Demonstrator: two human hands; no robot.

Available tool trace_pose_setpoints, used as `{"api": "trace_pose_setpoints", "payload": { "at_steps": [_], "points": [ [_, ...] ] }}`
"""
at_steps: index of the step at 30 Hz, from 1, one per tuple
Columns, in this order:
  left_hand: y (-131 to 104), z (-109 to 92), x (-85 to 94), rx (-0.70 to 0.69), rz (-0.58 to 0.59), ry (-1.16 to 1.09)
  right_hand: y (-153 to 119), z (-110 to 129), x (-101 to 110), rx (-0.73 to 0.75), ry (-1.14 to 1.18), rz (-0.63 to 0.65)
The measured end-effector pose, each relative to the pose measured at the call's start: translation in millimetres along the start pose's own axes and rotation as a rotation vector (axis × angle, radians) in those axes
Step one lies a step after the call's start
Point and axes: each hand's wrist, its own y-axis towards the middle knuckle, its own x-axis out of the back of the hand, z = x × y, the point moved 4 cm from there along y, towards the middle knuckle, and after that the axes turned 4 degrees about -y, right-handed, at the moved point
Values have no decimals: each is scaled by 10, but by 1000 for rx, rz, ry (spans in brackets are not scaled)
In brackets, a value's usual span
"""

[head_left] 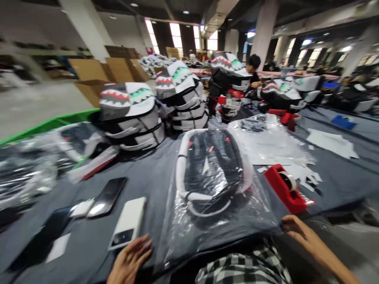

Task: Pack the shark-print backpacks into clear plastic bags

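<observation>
The bagged backpack lies on the grey table right before you. Your left hand rests open at the plastic's near corner; your right hand pinches the opposite edge. A white phone and red tape dispenser flank it.

Bagged backpack centre on table; phones left, tape dispenser right, backpack stacks behind.

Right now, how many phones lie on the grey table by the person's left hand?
3: a white phone nearest the left hand, a black phone beyond it, and a dark phone farther left. Others may be hidden.
</observation>
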Motion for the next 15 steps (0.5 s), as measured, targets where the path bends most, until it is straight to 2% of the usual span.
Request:
{"api": "trace_pose_setpoints", "payload": {
  "at_steps": [2, 3, 5, 7, 11, 15],
  "points": [
    [65, -183, -226, 80, 93, 145, 227, -78, -76, -167, 7, 55],
    [95, -250, -353, 95, 138, 261, 351, -90, -144, -192, -31, 71],
    [135, -337, -606, 25, 249, 458, 568, -66, -281, -134, -133, 81],
    [137, -355, -760, -69, 246, 569, 702, -28, -344, -28, -239, 25],
    [24, -288, -825, -195, 143, 694, 757, 70, -332, 115, -429, -46],
    [-45, -235, -787, -242, 175, 737, 752, 260, -390, 76, -513, -31]
  ]
}}
